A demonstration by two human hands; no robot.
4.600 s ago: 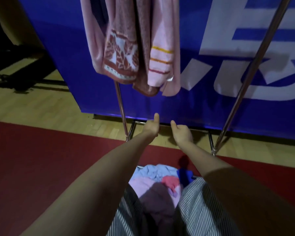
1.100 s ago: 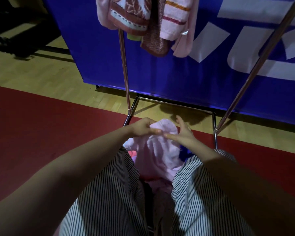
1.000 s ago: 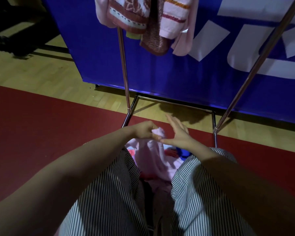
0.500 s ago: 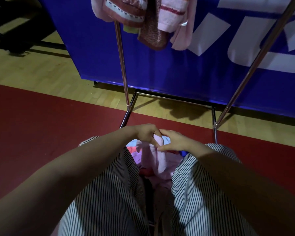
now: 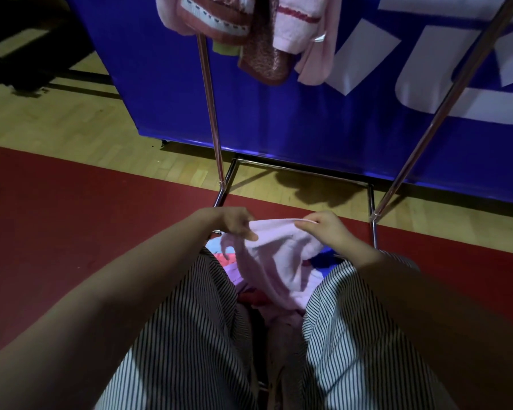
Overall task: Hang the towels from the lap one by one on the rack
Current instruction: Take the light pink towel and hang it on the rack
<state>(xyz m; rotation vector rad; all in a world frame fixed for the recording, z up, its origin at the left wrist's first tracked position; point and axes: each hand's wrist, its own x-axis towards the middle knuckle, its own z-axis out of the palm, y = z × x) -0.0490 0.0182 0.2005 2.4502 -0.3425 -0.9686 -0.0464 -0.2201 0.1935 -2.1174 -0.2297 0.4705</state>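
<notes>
Stretching between both hands just above the lap, a pale pink towel [image 5: 279,261] has its top edge drawn out: the left hand [image 5: 231,223] pinches one end, the right hand [image 5: 329,229] the other. Its lower part trails onto the other towels [image 5: 224,258] lying between the striped trouser legs [image 5: 196,321]. Beyond stands the rack [image 5: 211,113], with hung towels [image 5: 264,54] bunched at its far left. This looks like the spreading step; next, the lift must carry the edge over the top bar, out of view, probably right of those.
</notes>
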